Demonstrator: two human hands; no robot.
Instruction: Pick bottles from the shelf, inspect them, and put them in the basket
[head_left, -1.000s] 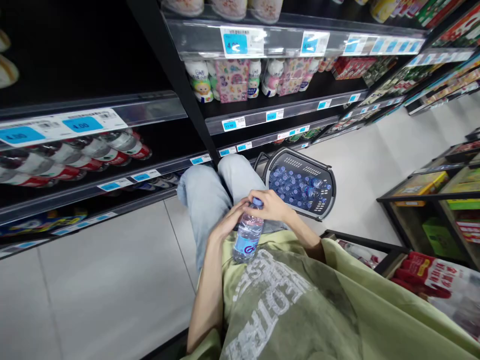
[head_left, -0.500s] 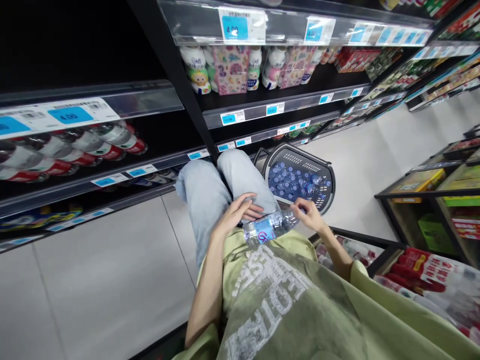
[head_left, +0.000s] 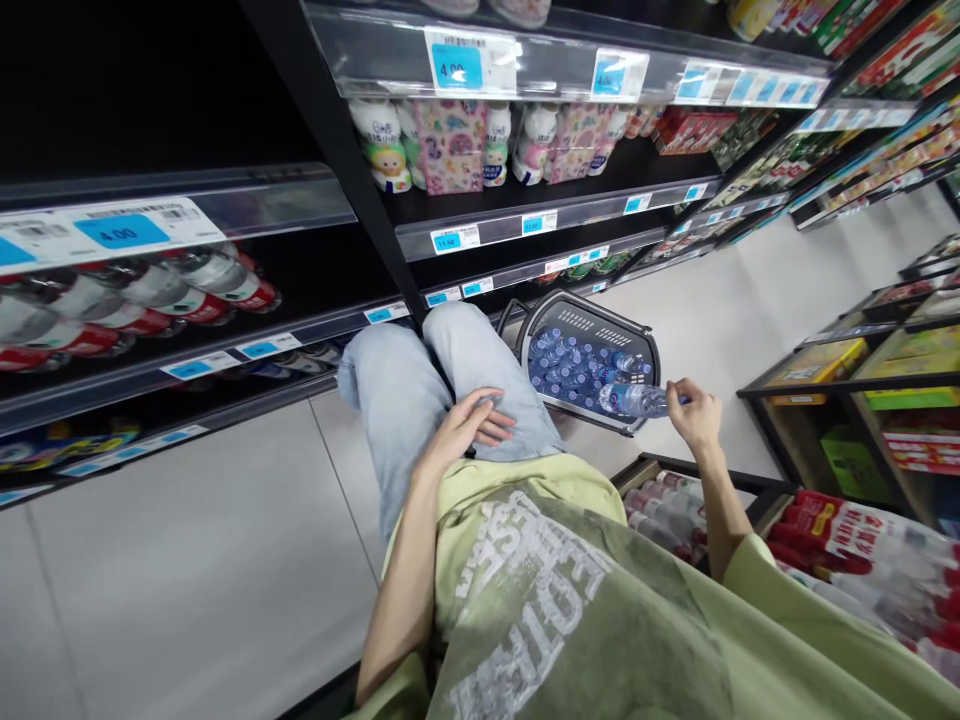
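My right hand (head_left: 694, 415) is closed on the cap end of a clear plastic water bottle (head_left: 636, 399) with a blue label. The bottle lies tilted sideways, its base over the near right rim of a dark shopping basket (head_left: 654, 350). Inside the basket stand several small bottles with blue caps (head_left: 568, 362). On my lap rests my left hand (head_left: 472, 430), fingers loosely stretched over the jeans (head_left: 517, 405), holding nothing.
Shelves with price tags (head_left: 457, 68) run along the front, holding white drink bottles (head_left: 384, 145) and red-labelled bottles (head_left: 180, 290). Beside my right arm are bottle packs (head_left: 847, 540). A low display shelf (head_left: 832, 380) stands at the right; pale floor tiles (head_left: 195, 560) lie left.
My right hand has carried the bottle from my lap rightward and away from me, to the basket's edge. My left hand stays on my lap. The view has shifted slightly.
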